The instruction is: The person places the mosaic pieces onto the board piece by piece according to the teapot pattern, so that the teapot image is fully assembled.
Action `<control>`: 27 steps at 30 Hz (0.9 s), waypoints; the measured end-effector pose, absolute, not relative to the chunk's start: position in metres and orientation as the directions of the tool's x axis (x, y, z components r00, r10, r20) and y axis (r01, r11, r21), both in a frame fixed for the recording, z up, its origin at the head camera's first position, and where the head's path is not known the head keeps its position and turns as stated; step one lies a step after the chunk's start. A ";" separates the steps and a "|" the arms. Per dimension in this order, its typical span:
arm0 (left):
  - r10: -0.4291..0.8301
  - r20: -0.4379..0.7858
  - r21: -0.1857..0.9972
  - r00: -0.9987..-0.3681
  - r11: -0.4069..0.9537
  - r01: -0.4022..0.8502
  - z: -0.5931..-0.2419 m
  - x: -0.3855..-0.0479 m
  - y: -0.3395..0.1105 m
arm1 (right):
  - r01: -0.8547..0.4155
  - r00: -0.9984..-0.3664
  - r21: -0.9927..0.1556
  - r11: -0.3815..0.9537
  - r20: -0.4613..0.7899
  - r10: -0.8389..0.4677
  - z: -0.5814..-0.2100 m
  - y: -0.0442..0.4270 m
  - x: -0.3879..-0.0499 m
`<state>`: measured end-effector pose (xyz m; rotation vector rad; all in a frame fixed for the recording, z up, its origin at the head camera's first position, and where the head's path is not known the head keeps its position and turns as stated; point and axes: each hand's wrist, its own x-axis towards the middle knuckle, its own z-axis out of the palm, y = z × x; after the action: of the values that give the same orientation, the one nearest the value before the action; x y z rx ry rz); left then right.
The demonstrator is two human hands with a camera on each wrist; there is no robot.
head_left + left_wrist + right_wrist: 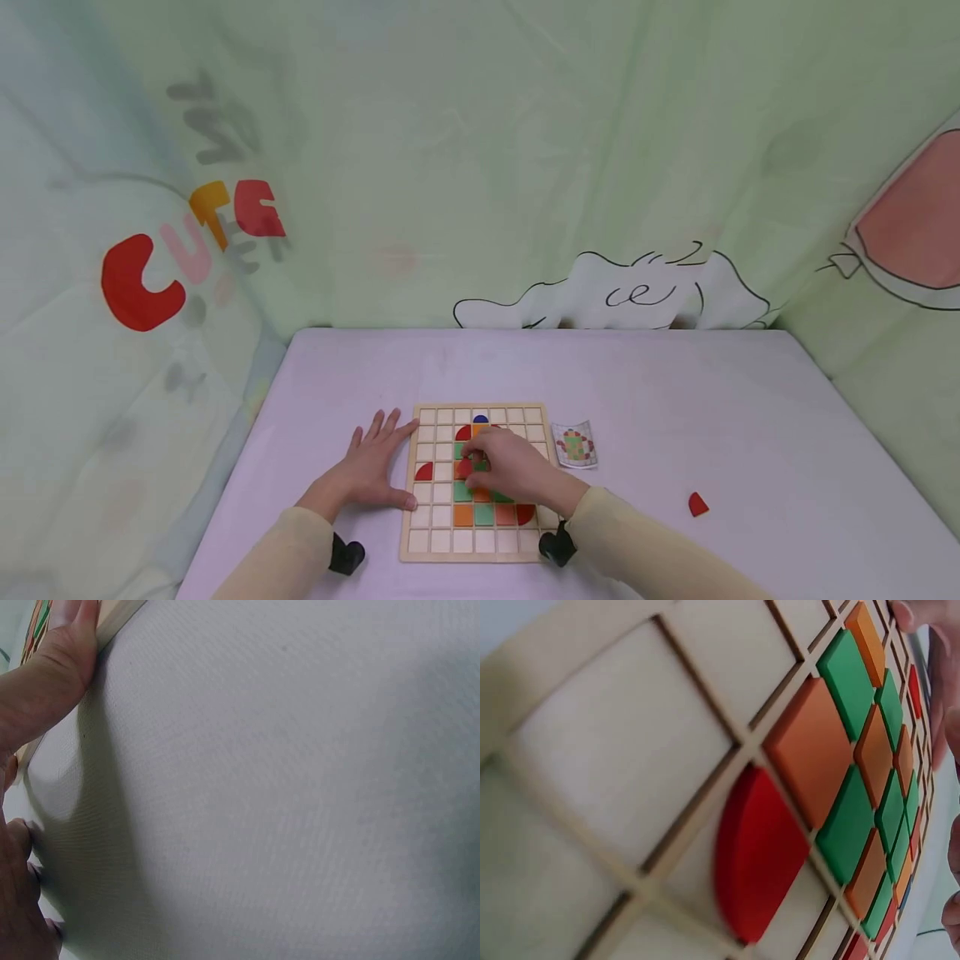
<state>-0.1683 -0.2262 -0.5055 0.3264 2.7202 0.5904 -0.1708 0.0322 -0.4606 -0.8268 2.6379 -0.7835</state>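
Observation:
A wooden grid board (441, 542) lies on the table, with orange, green and red pieces in its middle squares and a blue piece (481, 419) near the top. My left hand (367, 471) spreads beside the board's left edge, its thumb and index finger touching the frame. In the left wrist view the thumb (52, 679) rests against the wooden rim. Above the board, my right hand (513, 468) pinches a red quarter-circle piece (464, 468) between thumb and fingers, over the pattern's left side. Another red quarter-circle (423, 472) sits in the left column.
Right of the board lies a small pattern card (575, 446). A loose red quarter-circle (697, 504) is farther right on the pale table (637, 375). Printed curtains hang behind and at both sides.

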 end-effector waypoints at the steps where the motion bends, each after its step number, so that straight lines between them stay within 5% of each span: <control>1: 0.291 -0.277 0.436 -0.916 0.887 0.150 -0.505 -0.168 -0.226 | -0.453 -0.796 -0.560 0.694 -0.097 -0.598 -0.461 0.029 -0.172; 14: 0.289 -0.274 0.423 -0.917 0.893 0.155 -0.506 -0.169 -0.226 | -0.470 -0.721 -0.584 0.662 -0.179 -0.669 -0.465 0.008 -0.187; 27: 0.290 -0.277 0.417 -0.916 0.895 0.158 -0.504 -0.169 -0.226 | -0.406 -0.723 -0.624 0.668 -0.229 -0.652 -0.471 -0.003 -0.192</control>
<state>-0.1687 -0.2261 -0.5042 0.3324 2.7270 0.5595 -0.1915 -0.0031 -0.4709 -0.8247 2.4462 -0.7653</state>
